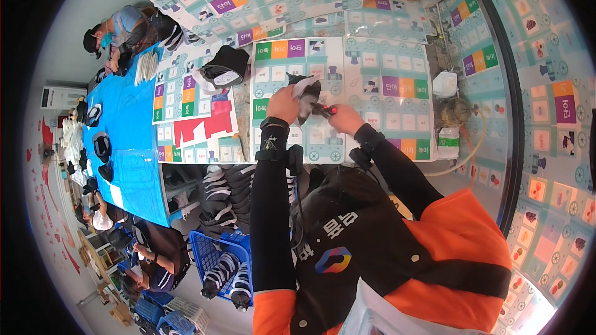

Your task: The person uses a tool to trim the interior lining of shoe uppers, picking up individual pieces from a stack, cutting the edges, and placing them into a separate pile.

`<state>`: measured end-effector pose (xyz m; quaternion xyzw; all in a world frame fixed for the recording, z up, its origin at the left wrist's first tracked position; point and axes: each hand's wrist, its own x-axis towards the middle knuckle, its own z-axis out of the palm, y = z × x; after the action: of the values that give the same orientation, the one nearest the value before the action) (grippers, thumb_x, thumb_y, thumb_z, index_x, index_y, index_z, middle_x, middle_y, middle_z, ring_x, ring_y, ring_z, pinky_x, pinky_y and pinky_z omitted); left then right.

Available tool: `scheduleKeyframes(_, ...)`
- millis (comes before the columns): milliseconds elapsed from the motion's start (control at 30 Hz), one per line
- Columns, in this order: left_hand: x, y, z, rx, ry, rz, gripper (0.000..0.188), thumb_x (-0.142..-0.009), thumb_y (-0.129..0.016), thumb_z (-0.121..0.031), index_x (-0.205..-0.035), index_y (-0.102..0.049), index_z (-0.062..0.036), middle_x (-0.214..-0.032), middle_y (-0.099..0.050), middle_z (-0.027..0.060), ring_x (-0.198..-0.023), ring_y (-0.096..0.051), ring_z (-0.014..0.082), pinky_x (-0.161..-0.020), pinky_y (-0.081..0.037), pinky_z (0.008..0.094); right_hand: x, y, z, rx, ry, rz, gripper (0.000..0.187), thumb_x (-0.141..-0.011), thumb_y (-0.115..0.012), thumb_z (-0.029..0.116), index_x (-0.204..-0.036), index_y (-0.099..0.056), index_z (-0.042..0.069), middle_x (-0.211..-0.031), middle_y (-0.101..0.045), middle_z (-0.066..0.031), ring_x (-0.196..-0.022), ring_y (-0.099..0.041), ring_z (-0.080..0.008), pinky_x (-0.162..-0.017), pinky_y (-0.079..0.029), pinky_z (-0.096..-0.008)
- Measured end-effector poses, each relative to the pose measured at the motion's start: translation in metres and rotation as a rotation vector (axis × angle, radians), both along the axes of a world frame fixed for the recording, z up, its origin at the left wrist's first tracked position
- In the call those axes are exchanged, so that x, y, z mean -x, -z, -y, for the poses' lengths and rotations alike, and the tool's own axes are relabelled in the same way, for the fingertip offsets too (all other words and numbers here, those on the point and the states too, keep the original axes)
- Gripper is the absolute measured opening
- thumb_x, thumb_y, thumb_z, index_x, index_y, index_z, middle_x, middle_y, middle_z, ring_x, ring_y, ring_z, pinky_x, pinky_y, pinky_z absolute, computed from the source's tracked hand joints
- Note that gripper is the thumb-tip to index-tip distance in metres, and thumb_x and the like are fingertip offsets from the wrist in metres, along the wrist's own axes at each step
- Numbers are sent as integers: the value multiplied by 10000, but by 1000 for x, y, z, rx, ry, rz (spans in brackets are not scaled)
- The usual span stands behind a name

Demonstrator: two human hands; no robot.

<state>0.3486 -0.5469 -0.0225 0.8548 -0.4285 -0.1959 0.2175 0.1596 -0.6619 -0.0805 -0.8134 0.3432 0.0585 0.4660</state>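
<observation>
Over the patterned table sheet [388, 111], my left hand [283, 107] is closed on a black cap [307, 96] with a pale grey-white inner side, tilted up on edge. From the right, my right hand [346, 120] grips a small black hand tool with red parts [325, 110]. Its tip is at the cap's lower right edge. I cannot make out the tool's exact kind. To the left of my hands, another black cap with white lining [225, 65] lies on the table.
Red cut pieces [205, 125] lie left of me. A blue-covered table [127, 130] extends further left, with people working beside it. Stacked caps [218, 198] and a blue basket [202, 251] are below the table edge. A thin hose [475, 149] curves at the right.
</observation>
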Motion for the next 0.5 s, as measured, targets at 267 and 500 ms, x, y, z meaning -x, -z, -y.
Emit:
scheduleKeyframes(267, -4, 1, 16, -45, 23, 35, 302, -886, -597, -144, -1170, -667, -68, -1109, -689, 213, -1029, -657, 434, -893, -532, 524, 4, 3, 0, 261, 30, 133, 186, -858, -559, 151, -944, -666, 26, -822, -674, -263, -841, -638, -491, -763, -491, -587)
scheduleKeyframes(500, 1, 6, 17, -24, 26, 46, 295, -878, -610, -160, -1152, -668, -68, -1091, -690, 206, -1023, -659, 428, -879, -535, 524, 14, -2, 2, 275, 41, 86, 145, -842, -556, 112, -929, -648, 41, -808, -662, -256, -832, -627, -489, -747, -476, -589)
